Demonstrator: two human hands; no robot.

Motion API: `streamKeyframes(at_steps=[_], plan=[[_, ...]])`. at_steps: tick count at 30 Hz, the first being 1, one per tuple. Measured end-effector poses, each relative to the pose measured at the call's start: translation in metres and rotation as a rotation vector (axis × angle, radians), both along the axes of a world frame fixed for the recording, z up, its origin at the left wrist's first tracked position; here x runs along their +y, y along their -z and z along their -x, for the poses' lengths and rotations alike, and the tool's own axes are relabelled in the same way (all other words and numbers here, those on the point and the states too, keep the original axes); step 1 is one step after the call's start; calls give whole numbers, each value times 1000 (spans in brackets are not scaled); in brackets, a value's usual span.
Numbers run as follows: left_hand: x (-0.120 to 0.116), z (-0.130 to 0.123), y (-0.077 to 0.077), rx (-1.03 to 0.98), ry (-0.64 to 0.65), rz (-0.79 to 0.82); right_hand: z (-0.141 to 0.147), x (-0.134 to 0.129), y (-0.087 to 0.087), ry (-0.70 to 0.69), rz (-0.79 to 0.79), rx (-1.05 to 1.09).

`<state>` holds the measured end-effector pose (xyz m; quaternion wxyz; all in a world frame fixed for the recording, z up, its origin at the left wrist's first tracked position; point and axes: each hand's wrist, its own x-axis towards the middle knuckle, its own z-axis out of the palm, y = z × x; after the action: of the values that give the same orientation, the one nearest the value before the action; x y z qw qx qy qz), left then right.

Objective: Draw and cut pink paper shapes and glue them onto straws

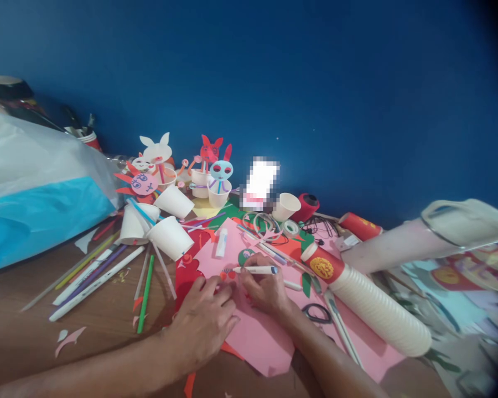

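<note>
My right hand (265,284) is closed around a white marker (259,270), its tip pointing left over small orange paper pieces (227,274) with dark marks. My left hand (207,315) lies flat beside it, fingers spread on the pink paper (265,342). A round green piece (245,256) with dark drawing lies just above the marker. Farther up on the pink paper is a white glue stick (221,243). Whatever lies beneath my left fingers is mostly hidden.
Paper-cup figures (219,185) stand at the back, near tipped white cups (171,237). Pens and straws (146,293) lie left. A long cup stack (377,304) lies right, beside scissors (342,326). A plastic bag (45,193) fills the left edge.
</note>
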<state>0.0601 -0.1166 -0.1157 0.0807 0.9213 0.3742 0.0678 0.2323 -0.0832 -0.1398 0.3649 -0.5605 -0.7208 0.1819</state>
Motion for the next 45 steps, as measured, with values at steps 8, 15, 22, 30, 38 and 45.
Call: streamKeyframes(at_steps=[8,15,22,30,38,45], plan=[[-2,0,3,-14,-16,-10,-4,2,3,15,-32,59],[-1,1,-2,-2,-6,-13,-2,1,1,13,-28,23],[-2,0,-1,2,-5,-17,-3,1,3,34,-10,34],[-1,0,-2,19,-11,12,-5,1,2,11,-12,79],[-1,-1,-4,11,-10,24,-3,1,-1,7,-4,0],[-2,0,-3,11,-10,5,-5,1,1,37,-3,20]])
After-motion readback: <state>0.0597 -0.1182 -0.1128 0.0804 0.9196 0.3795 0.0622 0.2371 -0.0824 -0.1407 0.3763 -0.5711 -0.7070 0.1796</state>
